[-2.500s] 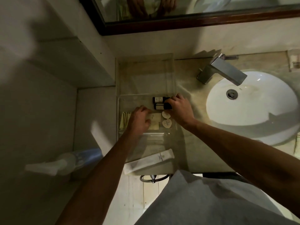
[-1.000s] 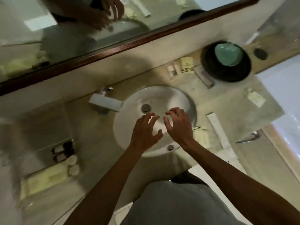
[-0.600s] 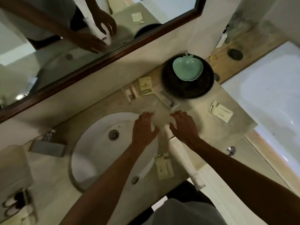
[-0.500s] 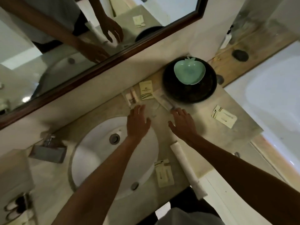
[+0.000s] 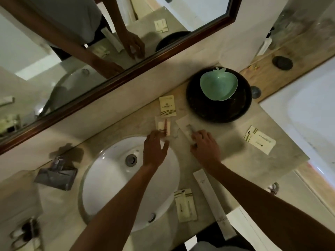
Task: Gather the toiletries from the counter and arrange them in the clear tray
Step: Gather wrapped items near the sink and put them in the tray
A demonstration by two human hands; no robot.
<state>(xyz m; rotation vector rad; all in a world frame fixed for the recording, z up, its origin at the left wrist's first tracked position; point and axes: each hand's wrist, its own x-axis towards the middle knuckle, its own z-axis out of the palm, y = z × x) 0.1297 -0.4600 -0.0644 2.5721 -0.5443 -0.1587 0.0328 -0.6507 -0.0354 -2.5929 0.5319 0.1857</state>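
Observation:
My left hand (image 5: 155, 149) reaches over the sink's far rim, its straight fingertips touching a small clear packet (image 5: 163, 126) with pale items inside. My right hand (image 5: 204, 147) has its fingers curled down on the near end of a flat white sachet (image 5: 185, 126). Loose on the counter lie a cream sachet (image 5: 167, 105) by the wall, another cream sachet (image 5: 259, 139) at the right, a third sachet (image 5: 184, 205) near the front edge, and a long white packet (image 5: 212, 201). The clear tray (image 5: 10, 211) sits at the far left with small dark bottles (image 5: 23, 232) in it.
A white sink (image 5: 112, 182) with a steel faucet (image 5: 56, 176) fills the counter's middle. A black bowl (image 5: 219, 113) holding a green apple-shaped dish (image 5: 218, 86) stands at the back right. A mirror (image 5: 90, 42) hangs above; a bathtub (image 5: 308, 115) lies to the right.
Both hands left the tray and crossed over the sink to the counter's right side. They moved forward and now touch the clear packet and the white sachet.

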